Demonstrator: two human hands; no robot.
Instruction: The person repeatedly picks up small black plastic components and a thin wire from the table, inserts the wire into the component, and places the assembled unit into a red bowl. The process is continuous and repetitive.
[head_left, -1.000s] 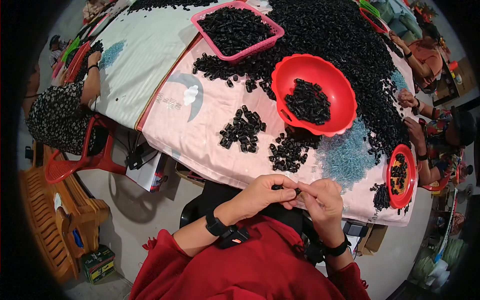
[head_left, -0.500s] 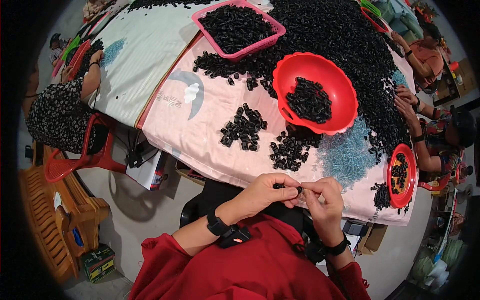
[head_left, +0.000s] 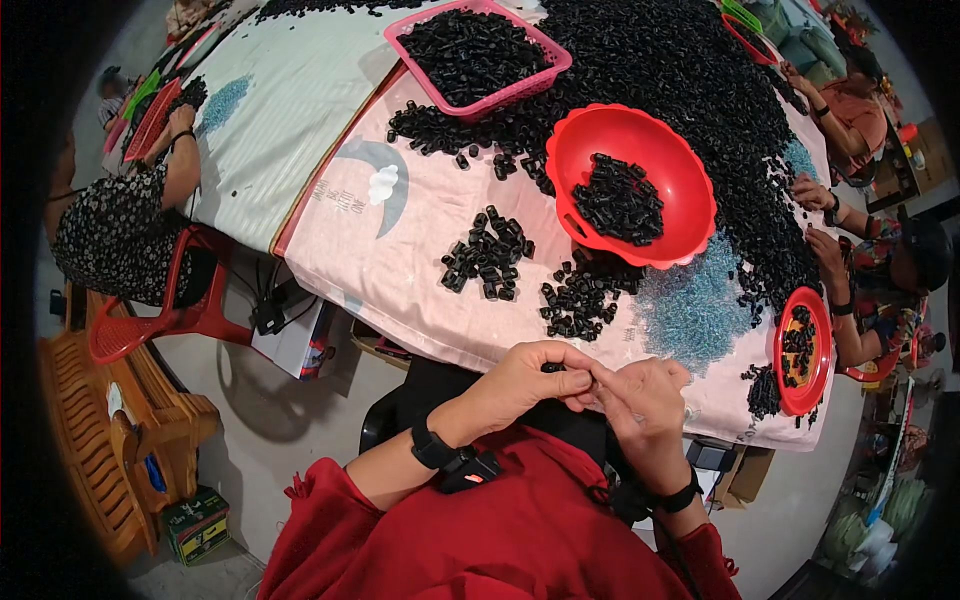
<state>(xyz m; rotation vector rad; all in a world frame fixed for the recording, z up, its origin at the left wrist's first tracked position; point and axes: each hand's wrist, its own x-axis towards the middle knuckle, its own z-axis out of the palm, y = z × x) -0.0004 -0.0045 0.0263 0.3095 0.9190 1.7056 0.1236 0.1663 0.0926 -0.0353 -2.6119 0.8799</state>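
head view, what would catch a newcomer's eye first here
First, the huge spread of small black parts over the far side of the table, then the red bowl of them at its middle. Close in, the left hand and right hand meet over one small black piece.

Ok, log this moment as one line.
left hand: pinching small black part | right hand: touching it | nearest: black pile | red bowl: part-filled

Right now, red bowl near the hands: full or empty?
Partly full. The red bowl sits upright on the table and holds a heap of small black parts; bare red floor shows around the heap.
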